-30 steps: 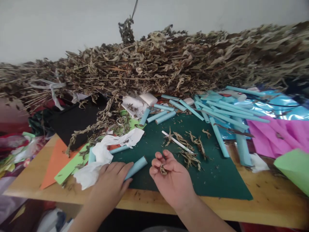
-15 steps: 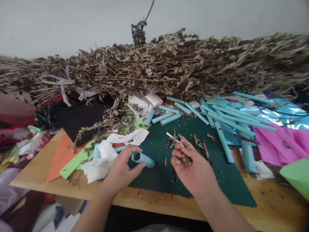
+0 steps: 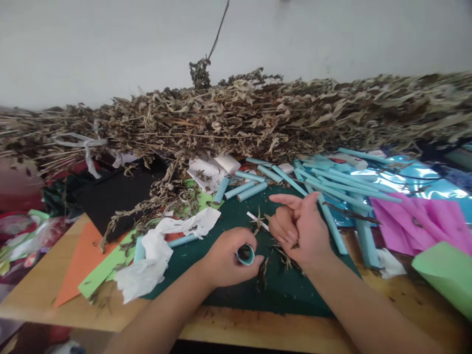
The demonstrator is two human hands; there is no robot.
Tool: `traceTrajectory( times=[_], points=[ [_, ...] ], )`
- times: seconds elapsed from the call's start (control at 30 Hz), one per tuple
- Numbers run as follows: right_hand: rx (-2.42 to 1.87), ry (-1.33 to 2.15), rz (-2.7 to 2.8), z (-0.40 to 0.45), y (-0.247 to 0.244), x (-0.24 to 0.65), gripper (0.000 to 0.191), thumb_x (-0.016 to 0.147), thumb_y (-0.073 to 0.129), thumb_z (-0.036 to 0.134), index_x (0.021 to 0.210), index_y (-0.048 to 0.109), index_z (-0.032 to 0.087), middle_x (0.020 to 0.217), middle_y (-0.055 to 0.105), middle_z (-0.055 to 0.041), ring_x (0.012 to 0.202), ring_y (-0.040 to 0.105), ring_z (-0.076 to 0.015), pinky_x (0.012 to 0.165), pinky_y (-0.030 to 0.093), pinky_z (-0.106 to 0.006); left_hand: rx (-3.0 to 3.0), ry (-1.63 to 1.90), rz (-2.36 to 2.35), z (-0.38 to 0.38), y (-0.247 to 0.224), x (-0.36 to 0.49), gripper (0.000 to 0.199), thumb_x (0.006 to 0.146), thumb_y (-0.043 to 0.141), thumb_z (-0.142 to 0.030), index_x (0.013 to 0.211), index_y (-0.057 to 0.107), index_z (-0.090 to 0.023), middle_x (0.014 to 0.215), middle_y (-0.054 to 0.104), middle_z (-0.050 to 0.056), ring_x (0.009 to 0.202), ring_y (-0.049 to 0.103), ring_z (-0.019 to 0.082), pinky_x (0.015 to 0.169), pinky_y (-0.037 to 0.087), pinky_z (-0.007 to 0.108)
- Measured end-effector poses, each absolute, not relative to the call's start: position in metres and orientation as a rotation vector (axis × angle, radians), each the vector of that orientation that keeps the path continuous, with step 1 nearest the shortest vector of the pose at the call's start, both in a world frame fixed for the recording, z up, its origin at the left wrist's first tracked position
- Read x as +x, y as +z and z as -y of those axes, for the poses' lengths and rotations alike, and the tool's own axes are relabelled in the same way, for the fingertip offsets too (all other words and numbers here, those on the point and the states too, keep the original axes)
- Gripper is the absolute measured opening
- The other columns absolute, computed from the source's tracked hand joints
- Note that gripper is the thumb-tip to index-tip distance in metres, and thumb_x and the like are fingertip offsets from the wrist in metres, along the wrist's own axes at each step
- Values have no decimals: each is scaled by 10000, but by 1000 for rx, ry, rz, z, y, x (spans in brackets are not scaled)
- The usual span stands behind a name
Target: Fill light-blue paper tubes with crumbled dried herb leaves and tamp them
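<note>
Right now, the left hand (image 3: 226,258) is gripping a blue tube (image 3: 247,262) above the green sheet (image 3: 236,301), close to the tabletop's (image 3: 221,327) near edge. The tube's long axis is pointing roughly up towards the wearer's view, its open mouth facing the camera, and thumb and fingers are wrapping round its sides. Inside, dark filling (image 3: 243,251) is showing below the rim; how deep it is going, I cannot tell.

The right hand (image 3: 311,236) is hovering just beyond the tube and to its right, with its index finger extending, its thumb rising and its other fingers curling in. Whether those fingers are pinching leaf bits, I cannot tell. A white stick (image 3: 252,216) is lying past the tube, its long axis slanting from far left to near right, and its near end is disappearing behind the right hand, the nearer of the two. A dried leaf (image 3: 258,224) is crossing it, and leaf scraps (image 3: 285,258) are lying between the tube and the right wrist.

Short blue tubes (image 3: 251,191) are resting by the sheet's far edge, while white tissue (image 3: 147,275) is sprawling over its left side.
</note>
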State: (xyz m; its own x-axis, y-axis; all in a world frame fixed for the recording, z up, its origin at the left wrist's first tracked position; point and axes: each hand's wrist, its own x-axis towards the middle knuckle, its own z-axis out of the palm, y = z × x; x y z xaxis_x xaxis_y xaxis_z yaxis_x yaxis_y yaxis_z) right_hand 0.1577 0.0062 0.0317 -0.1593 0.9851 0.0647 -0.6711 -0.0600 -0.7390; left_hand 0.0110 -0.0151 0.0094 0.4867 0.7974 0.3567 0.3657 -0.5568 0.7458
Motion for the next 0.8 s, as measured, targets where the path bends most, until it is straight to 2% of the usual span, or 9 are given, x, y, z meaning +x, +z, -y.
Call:
traceTrajectory(
  times=[0.1,0.3,0.43,0.6,0.8],
  points=[
    [-623,1643,613,-16,14,153,479,734,370,577,665,603,165,299,261,73,275,208,-50,307,179,-172,2186,1072,-982,10,4,23,152,640,568,-225,626,429,-165,573,514,17,562,486,119,545,394,235],
    [-676,1689,531,-4,2,134,399,702,441,559,784,550,184,447,321,58,414,293,-68,401,256,-165,2257,1152,-1034,14,-3,31,193,646,590,-250,801,507,-171,660,599,36,608,536,132,575,426,239],
    [-636,1709,551,7,5,131,359,688,470,551,831,513,225,567,372,39,511,331,-92,493,322,-186,2251,1157,-1164,15,-7,28,128,657,565,-185,776,518,-177,685,612,35,614,548,129,572,439,234],
    [-537,1745,600,12,2,133,211,660,521,379,826,505,250,725,426,12,665,402,-128,673,376,-252,2118,1269,-1265,14,-9,26,107,657,521,-122,744,519,-184,676,603,22,617,559,113,577,457,219],
    [-645,1724,862,5,-9,136,258,572,487,132,793,577,231,880,529,-2,845,481,-144,759,391,-262,1519,1269,-1563,11,-9,23,76,609,548,-169,678,514,-170,639,575,-4,580,545,113,546,448,225]
  ],
)
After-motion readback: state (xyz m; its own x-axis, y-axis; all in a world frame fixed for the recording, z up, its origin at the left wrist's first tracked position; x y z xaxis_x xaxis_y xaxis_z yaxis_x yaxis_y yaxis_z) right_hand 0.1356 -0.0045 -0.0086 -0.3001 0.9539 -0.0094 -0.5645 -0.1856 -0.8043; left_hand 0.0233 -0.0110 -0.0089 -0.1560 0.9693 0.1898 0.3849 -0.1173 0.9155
